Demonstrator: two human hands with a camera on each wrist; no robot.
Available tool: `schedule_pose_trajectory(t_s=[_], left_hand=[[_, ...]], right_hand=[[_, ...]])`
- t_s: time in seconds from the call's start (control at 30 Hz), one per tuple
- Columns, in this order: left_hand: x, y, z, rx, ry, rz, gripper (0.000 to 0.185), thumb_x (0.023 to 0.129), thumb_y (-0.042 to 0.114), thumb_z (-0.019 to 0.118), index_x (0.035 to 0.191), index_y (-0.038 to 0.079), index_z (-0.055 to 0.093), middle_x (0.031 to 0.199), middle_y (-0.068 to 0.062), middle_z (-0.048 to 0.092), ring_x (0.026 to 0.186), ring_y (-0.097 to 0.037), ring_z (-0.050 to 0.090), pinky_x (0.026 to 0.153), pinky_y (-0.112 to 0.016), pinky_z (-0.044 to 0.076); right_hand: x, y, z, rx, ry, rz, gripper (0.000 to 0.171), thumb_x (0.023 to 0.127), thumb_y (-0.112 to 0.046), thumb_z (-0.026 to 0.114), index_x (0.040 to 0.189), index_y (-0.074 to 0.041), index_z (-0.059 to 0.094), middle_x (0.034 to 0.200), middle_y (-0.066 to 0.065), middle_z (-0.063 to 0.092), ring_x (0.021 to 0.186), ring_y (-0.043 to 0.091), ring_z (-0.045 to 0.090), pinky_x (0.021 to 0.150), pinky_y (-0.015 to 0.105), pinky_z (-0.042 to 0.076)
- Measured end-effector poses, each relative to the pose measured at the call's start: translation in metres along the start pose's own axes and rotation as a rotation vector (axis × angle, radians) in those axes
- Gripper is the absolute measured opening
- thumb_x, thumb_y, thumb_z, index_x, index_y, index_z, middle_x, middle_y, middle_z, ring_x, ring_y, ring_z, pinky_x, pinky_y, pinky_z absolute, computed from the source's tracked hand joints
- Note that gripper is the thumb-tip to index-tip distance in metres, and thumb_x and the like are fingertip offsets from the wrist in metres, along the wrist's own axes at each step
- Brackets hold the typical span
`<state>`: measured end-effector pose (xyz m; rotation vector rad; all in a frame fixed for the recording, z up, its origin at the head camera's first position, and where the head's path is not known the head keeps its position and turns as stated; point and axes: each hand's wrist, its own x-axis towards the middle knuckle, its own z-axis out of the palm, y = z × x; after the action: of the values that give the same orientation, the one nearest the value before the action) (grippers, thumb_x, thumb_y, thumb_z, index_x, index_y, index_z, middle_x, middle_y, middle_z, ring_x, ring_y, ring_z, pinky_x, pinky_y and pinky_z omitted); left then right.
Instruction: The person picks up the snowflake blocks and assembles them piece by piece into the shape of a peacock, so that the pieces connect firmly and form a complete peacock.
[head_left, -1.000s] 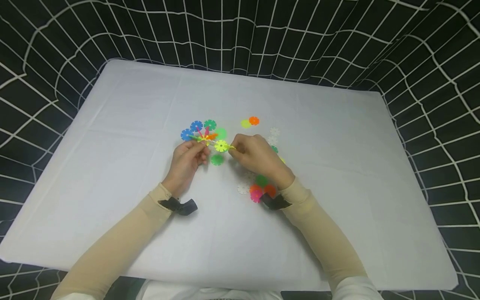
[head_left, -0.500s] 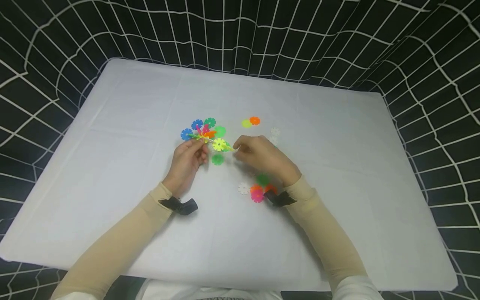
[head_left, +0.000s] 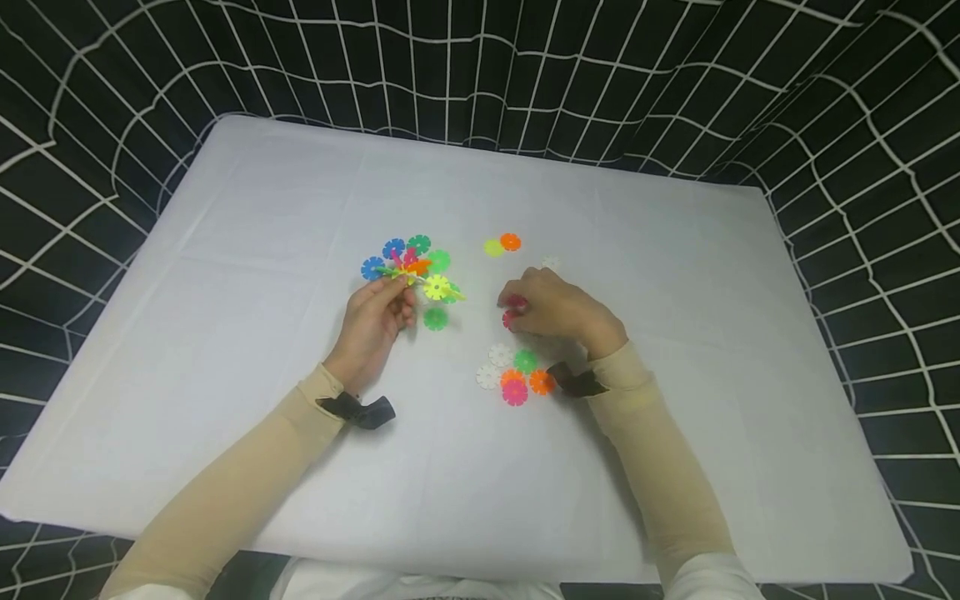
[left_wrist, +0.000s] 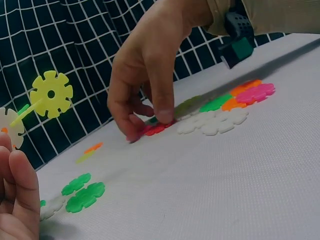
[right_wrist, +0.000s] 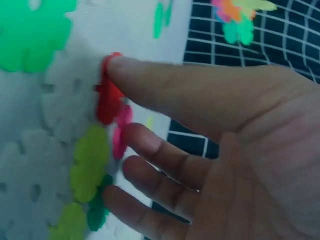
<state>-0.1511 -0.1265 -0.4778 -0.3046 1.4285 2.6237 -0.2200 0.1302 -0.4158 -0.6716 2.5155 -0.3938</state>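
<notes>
My left hand (head_left: 372,325) pinches a joined cluster of notched plastic snowflake discs, with blue, green, pink, orange and yellow pieces fanning out. A yellow disc (head_left: 437,287) sticks out on the cluster's right side, also raised in the left wrist view. My right hand (head_left: 562,308) is down at loose discs right of the cluster. In the right wrist view its thumb rests on a red disc (right_wrist: 106,102), and its fingers lie spread beside a pink disc (right_wrist: 121,135). Yellow and dark green discs lie near those fingertips; the head view hides most of them under the hand.
On the white-covered table (head_left: 675,458), a loose group holds a green disc (head_left: 526,360), an orange disc (head_left: 542,382), a pink disc (head_left: 514,392) and white ones. An orange disc (head_left: 511,242) lies farther back. Black cloth with a white grid (head_left: 480,75) surrounds the table.
My right hand has left the cluster's yellow end and moved right and down to the red and pink discs. My left hand stays nearly in place, still holding the cluster.
</notes>
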Motion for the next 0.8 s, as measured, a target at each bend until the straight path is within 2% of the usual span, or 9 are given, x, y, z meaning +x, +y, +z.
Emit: schedule_pose_trajectory(t_s=[0.1, 0.23, 0.4, 0.57, 0.67, 0.8], left_hand=[[0.000, 0.001, 0.001, 0.000, 0.001, -0.003, 0.023, 0.106, 0.018, 0.054, 0.111, -0.004, 0.054, 0.085, 0.001, 0.059, 0.073, -0.012, 0.051, 0.064, -0.020, 0.047], [0.000, 0.001, 0.001, 0.000, -0.003, -0.006, 0.020, 0.106, 0.018, 0.053, 0.109, -0.002, 0.055, 0.085, 0.001, 0.059, 0.074, -0.012, 0.051, 0.065, -0.020, 0.047], [0.000, -0.001, 0.000, -0.009, -0.002, -0.012, 0.019, 0.106, 0.018, 0.053, 0.107, 0.000, 0.056, 0.085, 0.000, 0.059, 0.075, -0.012, 0.051, 0.065, -0.020, 0.047], [0.001, -0.001, -0.001, -0.020, -0.011, -0.006, 0.017, 0.105, 0.019, 0.055, 0.105, 0.001, 0.058, 0.085, 0.001, 0.061, 0.074, -0.012, 0.053, 0.064, -0.020, 0.048], [0.000, -0.002, -0.001, -0.019, -0.026, -0.005, 0.014, 0.105, 0.017, 0.055, 0.101, 0.004, 0.057, 0.083, 0.000, 0.066, 0.072, -0.011, 0.061, 0.063, -0.021, 0.052], [-0.001, -0.002, -0.001, 0.005, -0.056, -0.014, 0.012, 0.105, 0.018, 0.054, 0.098, 0.009, 0.052, 0.084, -0.002, 0.071, 0.075, -0.012, 0.071, 0.061, -0.023, 0.057]], right_hand=[[-0.001, -0.004, 0.001, -0.046, 0.004, 0.031, 0.015, 0.093, -0.018, 0.070, 0.108, -0.014, 0.070, 0.102, 0.007, 0.057, 0.104, 0.023, 0.049, 0.084, 0.036, 0.050], [-0.001, -0.005, 0.003, -0.034, 0.005, 0.072, 0.012, 0.094, -0.020, 0.071, 0.103, -0.013, 0.068, 0.098, 0.006, 0.055, 0.099, 0.022, 0.050, 0.081, 0.034, 0.049], [-0.003, 0.002, 0.003, 0.003, -0.030, 0.039, 0.014, 0.092, -0.018, 0.070, 0.103, -0.011, 0.063, 0.096, 0.007, 0.055, 0.092, 0.022, 0.053, 0.081, 0.033, 0.048], [-0.001, 0.002, 0.003, 0.010, -0.008, 0.043, 0.010, 0.093, -0.015, 0.068, 0.098, -0.011, 0.062, 0.093, 0.007, 0.058, 0.090, 0.023, 0.052, 0.076, 0.032, 0.046], [0.004, -0.001, 0.004, 0.086, 0.055, 0.041, 0.009, 0.095, -0.017, 0.068, 0.101, -0.012, 0.064, 0.095, 0.006, 0.063, 0.088, 0.023, 0.054, 0.075, 0.031, 0.048], [0.008, -0.012, 0.005, 0.307, 0.166, -0.061, 0.014, 0.097, -0.014, 0.068, 0.109, -0.009, 0.068, 0.102, 0.008, 0.069, 0.088, 0.025, 0.063, 0.080, 0.035, 0.056]])
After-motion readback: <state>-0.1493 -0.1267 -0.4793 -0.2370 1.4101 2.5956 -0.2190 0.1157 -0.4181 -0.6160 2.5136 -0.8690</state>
